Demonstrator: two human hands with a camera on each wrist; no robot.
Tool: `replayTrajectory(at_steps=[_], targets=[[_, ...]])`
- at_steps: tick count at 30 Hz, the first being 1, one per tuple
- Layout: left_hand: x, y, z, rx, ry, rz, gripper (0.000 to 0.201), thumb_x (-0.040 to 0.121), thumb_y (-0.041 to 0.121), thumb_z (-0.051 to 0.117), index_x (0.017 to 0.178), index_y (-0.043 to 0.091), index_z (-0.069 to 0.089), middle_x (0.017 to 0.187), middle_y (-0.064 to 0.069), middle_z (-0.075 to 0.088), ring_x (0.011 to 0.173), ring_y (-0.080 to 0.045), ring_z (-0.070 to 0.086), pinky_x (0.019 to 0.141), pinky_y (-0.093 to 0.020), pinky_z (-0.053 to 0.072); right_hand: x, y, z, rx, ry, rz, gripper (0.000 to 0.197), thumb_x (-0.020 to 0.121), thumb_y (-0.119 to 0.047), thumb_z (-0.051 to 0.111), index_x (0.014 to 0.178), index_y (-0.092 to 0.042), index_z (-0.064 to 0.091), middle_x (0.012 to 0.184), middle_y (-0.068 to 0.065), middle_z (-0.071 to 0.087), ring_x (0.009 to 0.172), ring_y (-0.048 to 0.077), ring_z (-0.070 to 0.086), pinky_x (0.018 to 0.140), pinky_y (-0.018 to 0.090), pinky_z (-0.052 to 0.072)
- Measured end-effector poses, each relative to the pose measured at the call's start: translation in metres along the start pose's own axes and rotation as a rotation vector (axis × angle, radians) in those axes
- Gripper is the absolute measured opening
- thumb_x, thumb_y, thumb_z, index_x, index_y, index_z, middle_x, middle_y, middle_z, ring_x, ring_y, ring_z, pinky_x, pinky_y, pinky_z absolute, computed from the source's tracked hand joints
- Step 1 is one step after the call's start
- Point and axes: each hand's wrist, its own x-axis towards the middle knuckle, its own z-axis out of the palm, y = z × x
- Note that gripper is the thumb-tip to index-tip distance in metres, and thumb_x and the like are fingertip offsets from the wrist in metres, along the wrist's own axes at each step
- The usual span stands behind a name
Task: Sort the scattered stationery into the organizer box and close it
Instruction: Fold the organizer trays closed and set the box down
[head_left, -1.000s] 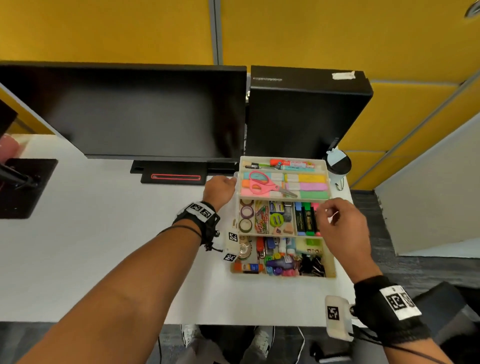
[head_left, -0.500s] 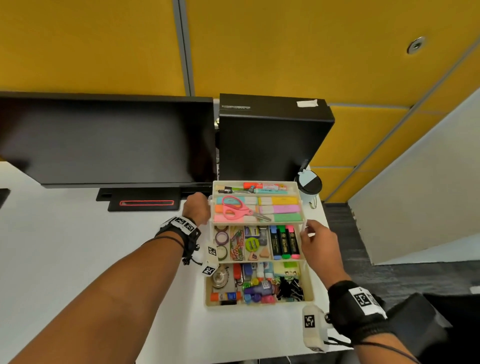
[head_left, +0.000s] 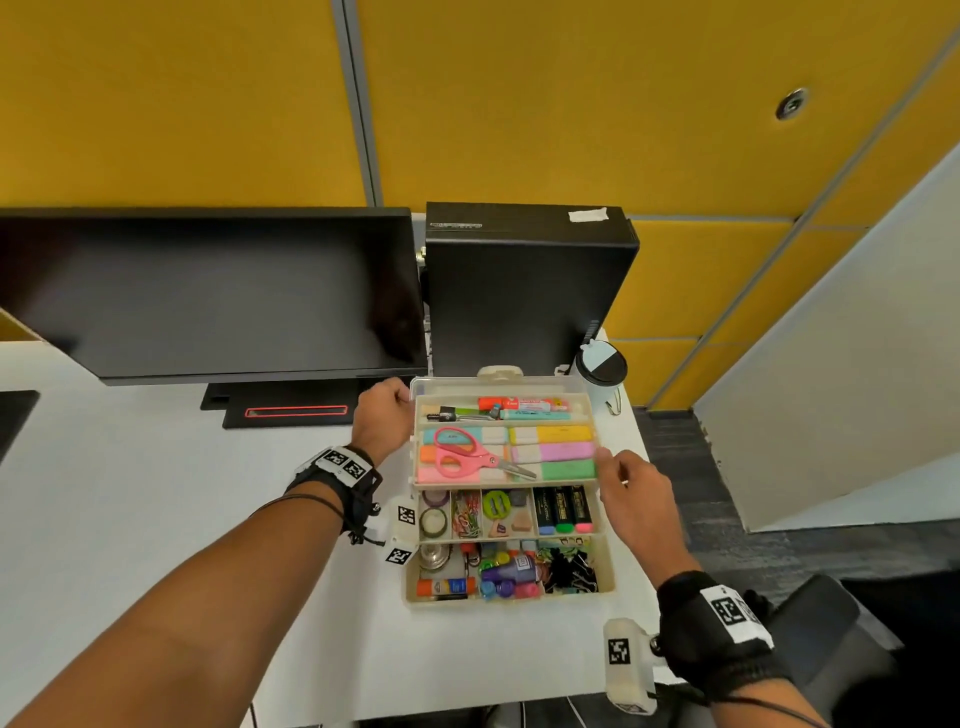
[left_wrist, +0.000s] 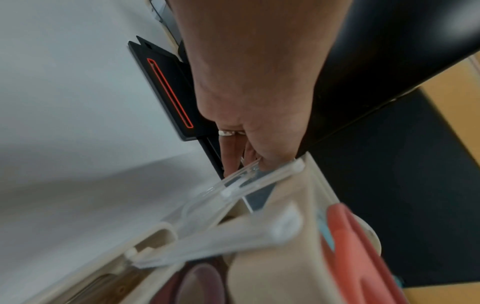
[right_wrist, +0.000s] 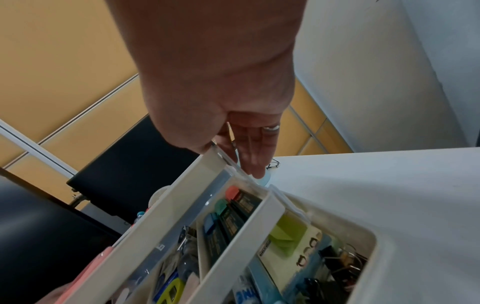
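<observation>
The beige organizer box (head_left: 511, 598) stands open on the white desk with its tiers fanned out and full of stationery. Pink scissors (head_left: 460, 457) and pastel highlighters lie in the top tray (head_left: 592, 410). Black markers (head_left: 563, 512) sit in the middle tray. My left hand (head_left: 384, 415) pinches the clear lid (head_left: 498, 383) at the back left corner. In the left wrist view that hand (left_wrist: 250, 164) has its thumb on the lid (left_wrist: 259, 179). My right hand (head_left: 631, 493) holds the top tray's right edge, and the right wrist view shows it (right_wrist: 231, 160) pinching the rim (right_wrist: 168, 205).
A black monitor (head_left: 208, 291) and its stand base (head_left: 291, 410) are behind on the left. A black computer case (head_left: 524, 296) stands right behind the box, with a lidded cup (head_left: 602, 366) and a binder clip (head_left: 615, 405) beside it. The desk's right edge runs close to the box.
My right hand has shifted from the middle tray's side up to the top tray's right edge. The top tray now covers more of the middle tray. The head view has tilted upward.
</observation>
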Motion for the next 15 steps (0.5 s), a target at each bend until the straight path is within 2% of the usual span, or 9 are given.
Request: replayTrajectory(at_steps=[2, 5, 8, 11, 13, 15], targets=[[-0.006, 0.003, -0.005, -0.029, 0.007, 0.02, 0.011, 0.089, 0.01, 0.065, 0.08, 0.012, 0.058, 0.076, -0.006, 0.066, 0.066, -0.023, 0.06, 0.055, -0.03, 0.047, -0.008, 0.007, 0.0, -0.015, 0.007, -0.005, 0.049, 0.106, -0.048, 0.045, 0.078, -0.009, 0.055, 0.072, -0.002, 0.064, 0.068, 0.008, 0.063, 0.054, 0.02, 0.038], [-0.017, 0.006, -0.014, -0.03, 0.02, 0.044, 0.019, 0.093, 0.02, 0.066, 0.079, 0.018, 0.053, 0.074, -0.004, 0.067, 0.067, -0.025, 0.066, 0.063, -0.041, 0.058, -0.021, 0.018, 0.0, -0.001, 0.005, -0.01, 0.044, 0.105, -0.045, 0.048, 0.076, -0.013, 0.053, 0.074, -0.005, 0.066, 0.07, 0.006, 0.066, 0.054, 0.016, 0.039], [-0.033, 0.012, -0.023, -0.011, 0.036, 0.078, 0.019, 0.091, 0.019, 0.067, 0.079, 0.014, 0.053, 0.079, -0.005, 0.069, 0.07, -0.026, 0.066, 0.061, -0.036, 0.053, -0.033, 0.028, -0.001, 0.052, -0.006, 0.001, 0.037, 0.104, -0.041, 0.054, 0.075, -0.018, 0.055, 0.075, -0.007, 0.065, 0.07, 0.008, 0.065, 0.057, 0.016, 0.039], [-0.05, 0.016, -0.033, -0.06, 0.03, 0.124, 0.022, 0.083, 0.014, 0.07, 0.073, 0.01, 0.051, 0.106, 0.008, 0.075, 0.083, -0.017, 0.071, 0.063, -0.028, 0.053, -0.042, 0.041, 0.002, 0.138, -0.029, 0.02, 0.027, 0.102, -0.04, 0.06, 0.085, -0.019, 0.064, 0.085, -0.008, 0.072, 0.083, 0.009, 0.07, 0.066, 0.02, 0.047], [-0.065, 0.016, -0.04, -0.078, -0.018, 0.144, 0.023, 0.08, 0.011, 0.073, 0.073, 0.015, 0.051, 0.119, 0.013, 0.072, 0.088, -0.01, 0.073, 0.067, -0.025, 0.057, -0.048, 0.053, 0.005, 0.189, -0.053, 0.042, 0.021, 0.101, -0.039, 0.063, 0.09, -0.022, 0.068, 0.091, -0.008, 0.074, 0.09, 0.011, 0.071, 0.075, 0.027, 0.055], [-0.082, 0.014, -0.048, -0.049, -0.062, 0.169, 0.031, 0.082, 0.014, 0.079, 0.087, 0.024, 0.051, 0.12, 0.016, 0.069, 0.081, -0.008, 0.073, 0.064, -0.027, 0.062, -0.052, 0.065, 0.008, 0.217, -0.074, 0.07, 0.018, 0.101, -0.038, 0.062, 0.092, -0.024, 0.07, 0.095, -0.007, 0.075, 0.093, 0.014, 0.072, 0.084, 0.037, 0.059]])
